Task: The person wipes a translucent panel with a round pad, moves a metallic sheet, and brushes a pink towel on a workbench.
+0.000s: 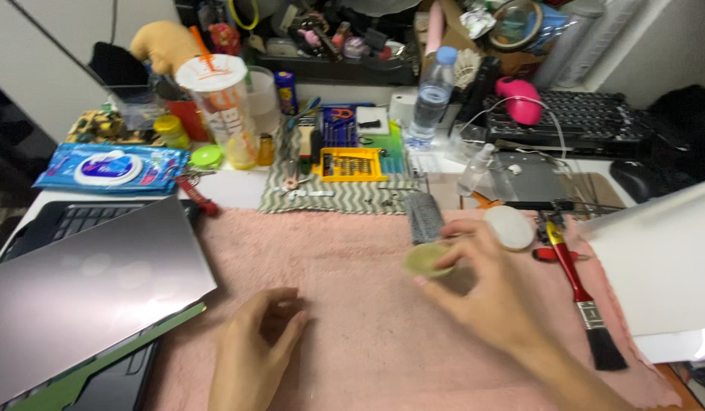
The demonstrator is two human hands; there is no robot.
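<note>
Resting nearest on the pink towel (352, 304), the left hand (257, 346) is seen loosely curled with nothing held, a grey laptop panel (86, 285) lying just to its left. Farther and to the right, a small round greenish lid (427, 259) is pinched between the fingertips of the right hand (482, 285), above the towel. Beyond, a white disc (510, 227) and a red-handled brush (580, 293) lie right, with a clear water bottle (431, 95) standing far behind.

We are seeing a pink towel (352, 304) covering the worktop, a grey laptop panel (86, 289) lying at its left edge and a red-handled brush (584, 293) lying at its right. Behind, a water bottle (431, 95), a plastic cup (221, 106) and a yellow bit case (352, 164) are standing near a blue wipes pack (109, 167).
</note>
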